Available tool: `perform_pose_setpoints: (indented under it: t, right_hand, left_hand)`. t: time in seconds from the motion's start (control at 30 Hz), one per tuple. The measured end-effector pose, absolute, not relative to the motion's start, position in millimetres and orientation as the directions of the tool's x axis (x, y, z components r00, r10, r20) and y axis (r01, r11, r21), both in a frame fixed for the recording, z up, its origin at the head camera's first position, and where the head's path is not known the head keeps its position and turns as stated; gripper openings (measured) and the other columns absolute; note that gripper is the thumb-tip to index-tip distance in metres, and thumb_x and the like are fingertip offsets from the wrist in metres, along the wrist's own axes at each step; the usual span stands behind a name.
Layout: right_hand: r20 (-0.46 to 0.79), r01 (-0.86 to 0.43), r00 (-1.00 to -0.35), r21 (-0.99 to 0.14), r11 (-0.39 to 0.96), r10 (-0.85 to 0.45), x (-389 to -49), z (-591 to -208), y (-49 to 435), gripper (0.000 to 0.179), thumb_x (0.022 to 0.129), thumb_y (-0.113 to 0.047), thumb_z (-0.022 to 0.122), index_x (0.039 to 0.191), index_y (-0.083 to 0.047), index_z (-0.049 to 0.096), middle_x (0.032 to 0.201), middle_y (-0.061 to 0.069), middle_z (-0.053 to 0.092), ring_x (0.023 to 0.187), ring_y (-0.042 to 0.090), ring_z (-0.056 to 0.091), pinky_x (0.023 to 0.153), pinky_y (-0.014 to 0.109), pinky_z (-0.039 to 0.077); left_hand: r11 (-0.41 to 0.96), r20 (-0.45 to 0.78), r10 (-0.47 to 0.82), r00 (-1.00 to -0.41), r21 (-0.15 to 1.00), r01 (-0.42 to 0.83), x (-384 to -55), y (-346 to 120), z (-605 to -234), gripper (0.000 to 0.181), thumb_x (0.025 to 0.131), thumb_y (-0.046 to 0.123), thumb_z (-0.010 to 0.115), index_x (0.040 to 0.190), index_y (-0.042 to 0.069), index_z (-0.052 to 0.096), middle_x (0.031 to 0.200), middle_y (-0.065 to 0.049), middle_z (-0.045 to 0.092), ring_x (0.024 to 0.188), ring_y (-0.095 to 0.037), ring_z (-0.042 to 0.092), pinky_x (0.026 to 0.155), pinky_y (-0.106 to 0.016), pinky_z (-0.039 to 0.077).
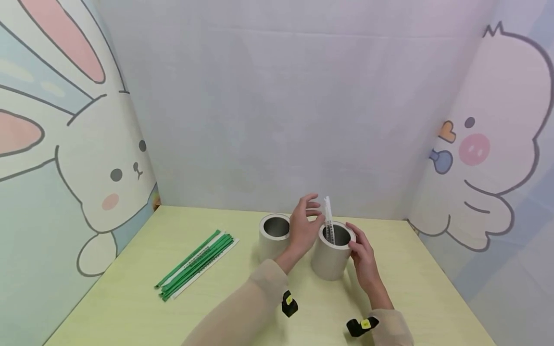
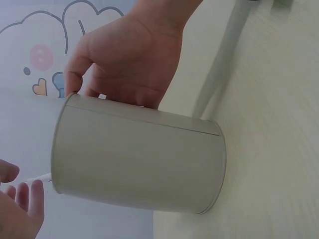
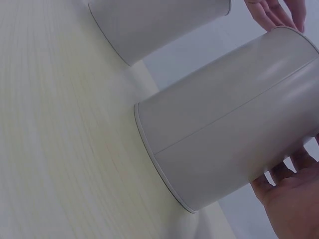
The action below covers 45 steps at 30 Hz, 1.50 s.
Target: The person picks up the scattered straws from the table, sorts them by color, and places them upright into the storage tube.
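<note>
A pale grey, open-topped canister [image 1: 331,264] stands upright on the table. My right hand [image 1: 363,257] holds its right side, with a finger and thumb at the rim; the left wrist view shows that hand [image 2: 132,55] curled against the wall. White paper-wrapped straws [image 1: 328,209] with dark print lean inside the canister and stick out above its rim. My left hand [image 1: 304,228] is just left of them, fingers spread and loosely bent, thumb tip close to the straws. Behind the left hand, a matching canister [image 1: 270,247] is partly covered by it.
On the left of the pale yellow table [image 1: 130,283] lies a bundle of green wrapped straws [image 1: 196,264] with some white ones among them. A plain grey backdrop [image 1: 277,120] rises at the back edge, and cartoon-printed panels [image 1: 117,192] flank both sides.
</note>
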State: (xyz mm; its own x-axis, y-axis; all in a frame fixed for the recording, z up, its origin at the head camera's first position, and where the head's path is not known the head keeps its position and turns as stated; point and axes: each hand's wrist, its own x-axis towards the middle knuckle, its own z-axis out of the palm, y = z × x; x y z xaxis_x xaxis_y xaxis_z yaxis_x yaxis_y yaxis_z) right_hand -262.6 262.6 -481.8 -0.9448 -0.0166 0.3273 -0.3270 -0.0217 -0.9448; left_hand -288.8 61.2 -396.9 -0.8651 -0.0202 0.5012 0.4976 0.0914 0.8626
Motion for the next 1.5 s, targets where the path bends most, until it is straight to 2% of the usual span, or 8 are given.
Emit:
perform_pose_setpoints:
  t: [0.27,0.47,0.63,0.83,1.03,1.17,1.5]
  right_hand:
    - [0.322,-0.322,-0.946,-0.946,-0.03,-0.024,-261.4,-482.7,263.4,0.053,0.11,-0.013,0.036,0.162,-0.004,0.034,0.151,-0.003,0.048,0.133,0.005,0.051,0.105,0.015,0.046]
    - [0.325,-0.325,-0.945,-0.946,-0.021,-0.038,-260.7,-481.4,263.8,0.053,0.111,-0.014,0.035,0.163,-0.005,0.033,0.16,0.01,0.04,0.135,0.004,0.049,0.105,0.014,0.044]
    - [0.311,-0.311,-0.949,-0.95,-0.019,-0.041,-259.2,-481.0,263.9,0.053,0.111,-0.015,0.033,0.164,-0.006,0.032,0.166,0.018,0.033,0.137,0.003,0.047,0.106,0.013,0.042]
    - [0.301,-0.3,-0.953,-0.954,-0.017,-0.037,-258.2,-482.3,264.1,0.053,0.111,-0.015,0.034,0.164,-0.007,0.032,0.167,0.018,0.032,0.139,0.002,0.045,0.107,0.012,0.042]
    - [0.313,-0.312,-0.949,-0.95,-0.018,-0.039,-260.1,-478.5,261.9,0.053,0.111,-0.015,0.035,0.164,-0.006,0.033,0.165,0.016,0.035,0.139,0.004,0.046,0.107,0.013,0.042]
    - [0.311,-0.311,-0.95,-0.95,-0.019,-0.039,-262.0,-476.8,261.4,0.053,0.111,-0.015,0.035,0.163,-0.007,0.034,0.164,0.013,0.037,0.139,0.006,0.045,0.107,0.014,0.042]
    - [0.305,-0.305,-0.952,-0.952,-0.022,-0.034,-261.1,-478.8,262.0,0.053,0.111,-0.015,0.034,0.163,-0.006,0.033,0.165,0.015,0.035,0.139,0.006,0.045,0.106,0.014,0.042]
  left_hand:
    - [0.141,0.501,0.107,-0.859,0.847,0.512,-280.0,11.1,-376.9,0.055,0.095,0.001,0.072,0.147,0.018,0.06,0.13,-0.005,0.069,0.112,-0.022,0.072,0.089,-0.028,0.062]
    - [0.221,0.485,0.141,-0.863,0.834,0.505,-271.5,-48.0,-367.9,0.055,0.097,0.001,0.072,0.148,0.017,0.058,0.133,-0.006,0.067,0.115,-0.024,0.07,0.092,-0.035,0.062]
    - [0.334,0.461,0.14,-0.876,0.811,0.48,-266.9,-96.4,-377.8,0.057,0.095,-0.001,0.072,0.148,0.013,0.058,0.134,-0.012,0.067,0.114,-0.028,0.071,0.092,-0.039,0.063]
    - [0.48,0.421,0.152,-0.894,0.76,0.439,-263.2,-145.0,-394.7,0.062,0.093,-0.002,0.075,0.15,0.014,0.056,0.133,-0.014,0.067,0.113,-0.033,0.073,0.09,-0.04,0.064]
    - [0.613,0.383,0.184,-0.905,0.675,0.411,-260.0,-181.8,-406.9,0.063,0.094,0.0,0.076,0.152,0.012,0.054,0.135,-0.017,0.067,0.113,-0.037,0.072,0.091,-0.048,0.063]
    - [0.661,0.337,0.232,-0.913,0.633,0.402,-255.1,-198.4,-415.6,0.061,0.094,-0.002,0.076,0.15,0.007,0.055,0.134,-0.019,0.066,0.112,-0.038,0.071,0.091,-0.051,0.062]
    - [0.736,0.15,0.314,-0.937,0.585,0.34,-247.6,-223.3,-431.9,0.053,0.092,0.0,0.078,0.142,0.001,0.06,0.127,-0.022,0.068,0.108,-0.037,0.069,0.084,-0.046,0.062]
